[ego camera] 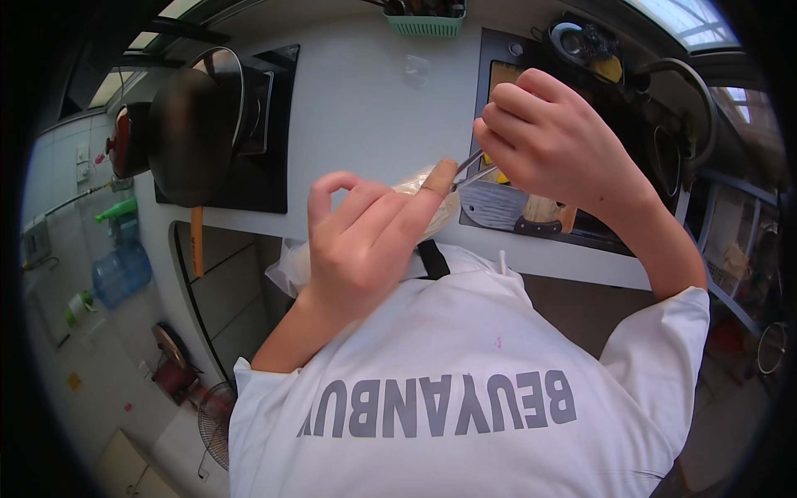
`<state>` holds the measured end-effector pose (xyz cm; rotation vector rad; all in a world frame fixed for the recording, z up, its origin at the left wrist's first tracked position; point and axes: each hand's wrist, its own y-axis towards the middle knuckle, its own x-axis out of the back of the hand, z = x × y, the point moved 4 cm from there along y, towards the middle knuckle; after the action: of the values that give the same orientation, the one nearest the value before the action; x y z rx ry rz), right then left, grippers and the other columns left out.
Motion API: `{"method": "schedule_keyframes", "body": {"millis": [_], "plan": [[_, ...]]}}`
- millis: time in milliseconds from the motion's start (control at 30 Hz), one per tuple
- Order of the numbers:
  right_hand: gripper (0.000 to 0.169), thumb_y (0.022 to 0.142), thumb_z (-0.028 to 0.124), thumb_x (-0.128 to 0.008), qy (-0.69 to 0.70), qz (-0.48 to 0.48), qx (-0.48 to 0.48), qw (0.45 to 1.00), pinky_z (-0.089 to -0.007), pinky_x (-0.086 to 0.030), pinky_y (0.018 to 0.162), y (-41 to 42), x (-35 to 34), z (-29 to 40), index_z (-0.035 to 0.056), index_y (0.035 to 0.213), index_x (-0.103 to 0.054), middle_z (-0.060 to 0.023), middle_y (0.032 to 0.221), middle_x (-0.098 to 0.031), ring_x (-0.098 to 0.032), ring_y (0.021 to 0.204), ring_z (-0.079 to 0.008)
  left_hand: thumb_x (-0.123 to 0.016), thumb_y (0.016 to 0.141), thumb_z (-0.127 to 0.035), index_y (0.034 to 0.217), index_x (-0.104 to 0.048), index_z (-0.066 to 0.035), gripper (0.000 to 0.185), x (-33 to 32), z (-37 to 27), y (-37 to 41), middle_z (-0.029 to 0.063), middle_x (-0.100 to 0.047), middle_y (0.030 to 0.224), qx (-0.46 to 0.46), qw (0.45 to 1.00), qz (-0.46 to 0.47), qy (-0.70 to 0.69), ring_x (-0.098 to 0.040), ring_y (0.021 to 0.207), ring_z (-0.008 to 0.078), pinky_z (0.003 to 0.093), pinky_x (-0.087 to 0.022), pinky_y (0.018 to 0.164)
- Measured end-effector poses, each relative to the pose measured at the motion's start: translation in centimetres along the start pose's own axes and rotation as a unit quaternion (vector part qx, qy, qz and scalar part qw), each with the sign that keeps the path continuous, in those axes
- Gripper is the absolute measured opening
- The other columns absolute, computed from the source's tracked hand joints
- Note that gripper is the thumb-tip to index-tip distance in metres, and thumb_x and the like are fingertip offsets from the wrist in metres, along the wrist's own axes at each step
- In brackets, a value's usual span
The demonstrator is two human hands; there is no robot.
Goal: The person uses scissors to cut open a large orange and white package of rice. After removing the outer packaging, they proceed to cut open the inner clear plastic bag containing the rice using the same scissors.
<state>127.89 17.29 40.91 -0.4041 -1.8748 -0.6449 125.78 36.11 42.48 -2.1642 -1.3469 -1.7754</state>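
My left hand [367,239] grips a crinkled clear plastic bag [445,215] with pale contents, held close to my body above the counter's front edge. A tan adhesive bandage [441,176] wraps the tip of one finger. My right hand [548,137] is closed around a slim two-pronged metal tool [471,173]; its grip is hidden, so I cannot tell whether it is scissors or tongs. The tool's far end meets the bag beside the bandaged finger. Below the right hand lies a cleaver [495,204] with a dark riveted handle, at the sink's front edge.
To the left, a dark pan [187,137] with a wooden handle [197,243] and a red pot [131,140] stand around the black cooktop [274,180]. A green basket [426,25] sits at the back. Rightward are the faucet [707,106] and a bowl stack [570,40].
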Motion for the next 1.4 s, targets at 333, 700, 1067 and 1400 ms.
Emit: {"method": "schedule_keyframes", "body": {"millis": [333,700,1067,1400], "plan": [[0.01,0.071,0.007,-0.071,-0.008,0.019,0.008,1.0,-0.0262,-0.046,0.073,-0.2,0.2,0.9,0.0036,0.079,-0.066,0.0014,0.069,-0.052,-0.052,0.077,-0.0128,-0.083,0.064,-0.003,0.106,-0.066,0.0,0.046,0.9,-0.8,-1.1,0.0003,-0.068,0.081,0.022,0.999,0.035,0.024,-0.059,0.072,0.0163,0.0373,-0.037,0.079],[0.008,0.07,0.007,-0.07,-0.003,0.028,-0.023,0.999,-0.0254,-0.044,0.071,-1.5,0.5,1.8,0.0037,0.074,-0.064,0.0016,0.067,-0.052,-0.052,0.077,-0.0132,-0.09,0.059,-0.019,0.122,-0.064,-0.002,0.07,1.3,-2.4,-1.8,-0.0009,-0.067,0.088,0.044,0.993,0.1,0.052,-0.059,0.081,0.015,0.0372,-0.036,0.084],[0.013,0.074,0.011,-0.075,-0.061,0.033,-0.017,0.997,-0.0271,-0.047,0.09,0.0,0.8,1.2,0.0067,0.083,-0.068,0.0018,0.083,-0.063,-0.057,0.092,-0.0138,-0.086,0.067,-0.008,0.141,-0.045,0.0,0.085,2.8,0.0,-6.9,0.0133,-0.072,0.103,0.322,0.938,0.121,-0.036,-0.07,0.094,0.0276,0.0337,-0.053,0.08],[0.023,0.074,0.013,-0.079,-0.127,0.077,-0.007,0.989,-0.0289,-0.045,0.101,1.9,1.7,0.5,0.0064,0.093,-0.068,0.0005,0.093,-0.067,-0.057,0.1,-0.0154,-0.082,0.074,-0.003,0.114,-0.063,0.001,0.044,1.9,0.7,-7.3,0.0152,-0.073,0.098,0.058,0.993,-0.067,0.082,-0.068,0.072,0.0246,0.0276,-0.052,0.062]]}}
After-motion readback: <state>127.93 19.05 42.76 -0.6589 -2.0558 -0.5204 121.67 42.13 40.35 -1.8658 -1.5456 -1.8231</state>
